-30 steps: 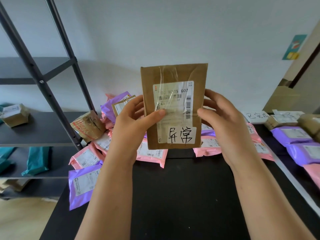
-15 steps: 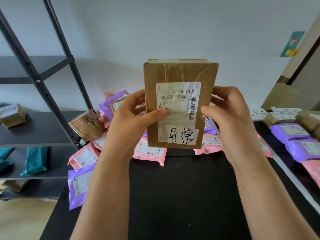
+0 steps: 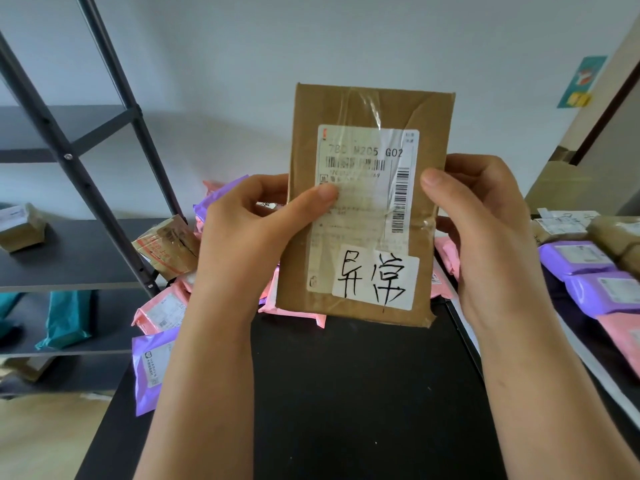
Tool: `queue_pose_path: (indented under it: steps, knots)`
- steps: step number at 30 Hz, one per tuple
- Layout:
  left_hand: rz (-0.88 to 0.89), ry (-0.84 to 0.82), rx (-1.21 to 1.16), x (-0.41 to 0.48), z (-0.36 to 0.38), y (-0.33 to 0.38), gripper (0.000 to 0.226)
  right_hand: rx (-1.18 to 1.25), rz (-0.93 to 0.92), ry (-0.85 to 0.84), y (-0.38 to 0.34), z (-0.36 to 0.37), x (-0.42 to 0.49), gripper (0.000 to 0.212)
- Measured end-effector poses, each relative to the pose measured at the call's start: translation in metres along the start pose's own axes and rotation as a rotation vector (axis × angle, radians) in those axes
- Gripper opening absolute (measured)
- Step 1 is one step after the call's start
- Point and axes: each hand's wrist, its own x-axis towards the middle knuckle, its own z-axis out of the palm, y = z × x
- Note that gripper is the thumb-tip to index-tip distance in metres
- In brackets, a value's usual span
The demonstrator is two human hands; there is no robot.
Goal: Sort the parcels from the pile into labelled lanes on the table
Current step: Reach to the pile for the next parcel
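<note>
Black table (image 3: pixel 363 393) fills the lower view, with a smooth matte top. A dark metal shelf rack (image 3: pixel 69 251) stands off its left edge, with a teal bag (image 3: pixel 65 320) and a small brown box (image 3: pixel 20 226) on its boards.

Along the far edge I see the pile (image 3: pixel 162 313): soft pink and purple plastic bags, glossy and crumpled. A taped box (image 3: pixel 166 247) leans at the far-left corner. The parcel and hands block my view of the pile's middle.

Toward the right edge, purple bags (image 3: pixel 581 258) lie in a row, with a pink one nearest me.

The cardboard parcel (image 3: pixel 360 109) is held in the air above the table's middle, upright, flat face toward me. Wrinkled clear tape crosses its top.

Left hand (image 3: pixel 249 233) grips its left edge, thumb on the printed label (image 3: pixel 367 161). Right hand (image 3: pixel 485 230) grips the right edge, thumb in front, fingers behind. The hands are apart with the parcel clamped between them.

A white sticker (image 3: pixel 375 282) with black handwritten characters sits low on the face, overlapping the label.
</note>
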Motion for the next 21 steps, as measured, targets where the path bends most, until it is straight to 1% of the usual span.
queue_pose_path:
  steps: [4,8,12,14,17,21]
  knots:
    - [-0.026,0.016,-0.004,-0.001,0.002,0.001,0.035,0.007,0.013,0.002,0.000,-0.001,-0.001,0.041]
    - [-0.108,0.067,-0.038,0.001,0.002,-0.003,0.029,-0.010,0.010,-0.032,0.000,0.000,-0.004,0.046]
    - [-0.195,0.089,-0.064,0.006,0.002,-0.010,0.037,-0.024,-0.001,-0.085,0.005,0.000,-0.005,0.051]
    - [-0.238,0.070,-0.097,0.008,0.004,-0.014,0.041,-0.021,0.004,-0.098,0.007,0.000,-0.005,0.053]
    - [-0.277,0.022,-0.237,0.009,0.004,-0.021,0.033,-0.005,0.050,-0.050,0.012,-0.002,-0.004,0.047]
    - [-0.271,-0.088,-0.238,0.012,0.001,-0.029,0.036,-0.028,0.159,-0.022,0.020,-0.003,-0.002,0.047]
